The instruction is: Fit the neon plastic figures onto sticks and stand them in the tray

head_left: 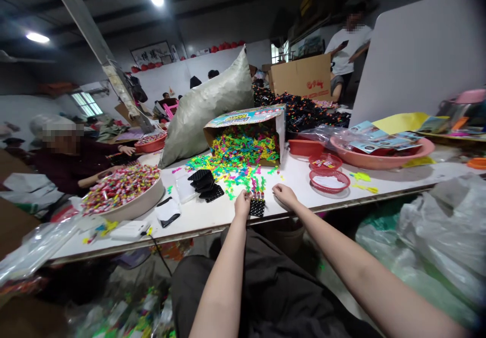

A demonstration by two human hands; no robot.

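Note:
A small black tray with rows of holes [257, 208] lies at the table's front edge. Several pink, green and yellow plastic pieces [258, 188] stand along its far side. My left hand [243, 204] is closed at the tray's left edge, fingertips next to the standing pieces. To the right of the tray, apart from it, my right hand [285, 196] has its fingers curled together just over the white table [212, 216]; anything in them is hidden. Beyond both hands, a cardboard box on its side [283, 135] spills a heap of bright small plastic pieces [243, 148].
Stacked black trays [205, 183] lie left of the heap. Farther left is a white basin of wrapped pieces [152, 196], with a co-worker [56, 151] beside it. Red baskets [329, 182] and a wide pink basin [425, 151] stand right. A large sack [208, 110] leans behind.

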